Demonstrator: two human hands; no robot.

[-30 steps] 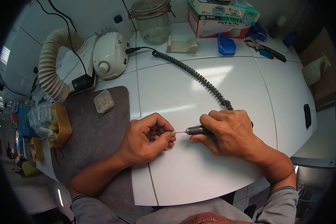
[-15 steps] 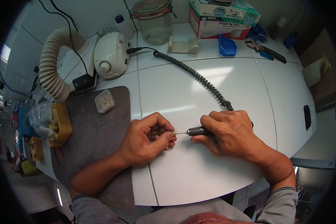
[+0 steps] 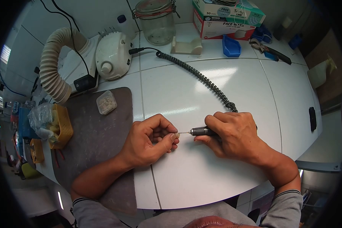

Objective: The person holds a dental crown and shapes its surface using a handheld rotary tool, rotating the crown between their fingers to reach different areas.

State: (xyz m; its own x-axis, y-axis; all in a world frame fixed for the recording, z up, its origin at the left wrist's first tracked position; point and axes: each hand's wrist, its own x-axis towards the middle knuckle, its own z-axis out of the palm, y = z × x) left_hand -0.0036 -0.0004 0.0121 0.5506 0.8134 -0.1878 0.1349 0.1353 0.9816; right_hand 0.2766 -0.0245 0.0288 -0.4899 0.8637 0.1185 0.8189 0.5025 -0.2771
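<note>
My left hand (image 3: pixel 152 140) pinches a small cream-coloured piece (image 3: pixel 177 135) between thumb and fingertips; its exact kind is too small to make out. My right hand (image 3: pixel 235 135) is wrapped round a black rotary handpiece (image 3: pixel 202 131), held level and pointing left. The thin metal bit of the handpiece reaches the small piece at my left fingertips. From behind my right hand a coiled black cord (image 3: pixel 201 78) runs up to the white drill control unit (image 3: pixel 114 57). A clear plastic box (image 3: pixel 106 102) of small cream pieces lies up and left of my left hand.
A grey mat (image 3: pixel 98 140) covers the left of the white table (image 3: pixel 216 178). Yellow baskets (image 3: pixel 64 127) and a ribbed hose (image 3: pixel 51 64) stand left. At the back are a glass jar (image 3: pixel 155 26), face mask boxes (image 3: pixel 226 22), a blue scoop (image 3: pixel 231 46) and an adjustable wrench (image 3: pixel 271 51).
The handpiece and its bit have shifted very slightly at the small piece. Both hands keep nearly the same place and grip.
</note>
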